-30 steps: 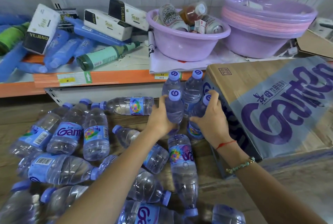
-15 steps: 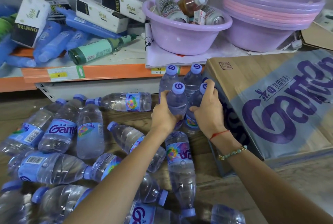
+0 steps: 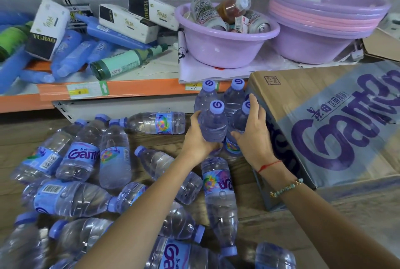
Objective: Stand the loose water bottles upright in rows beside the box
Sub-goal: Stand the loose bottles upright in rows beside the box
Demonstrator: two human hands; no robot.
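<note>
Several clear water bottles with lilac caps stand upright in a tight cluster against the left side of the Ganten cardboard box [image 3: 324, 121]. My left hand [image 3: 198, 138] grips the front-left upright bottle [image 3: 214, 123] around its body. My right hand [image 3: 252, 130] wraps around the front-right upright bottle [image 3: 234, 125], next to the box wall. Two more upright bottles [image 3: 205, 95] stand just behind them. Several loose bottles [image 3: 80, 160] lie on their sides on the wooden floor to the left and below my arms.
An orange-edged shelf [image 3: 129, 90] runs behind, holding tissue packs, blue bottles and a green bottle [image 3: 127, 63]. A lilac basin [image 3: 227, 39] with cans and a stack of basins [image 3: 324, 24] sit on it. One bottle [image 3: 158, 122] lies under the shelf edge.
Both hands stay on the two front upright bottles; they have shifted slightly toward the box, pressing the pair closer to the back ones. The view has tilted a little.
</note>
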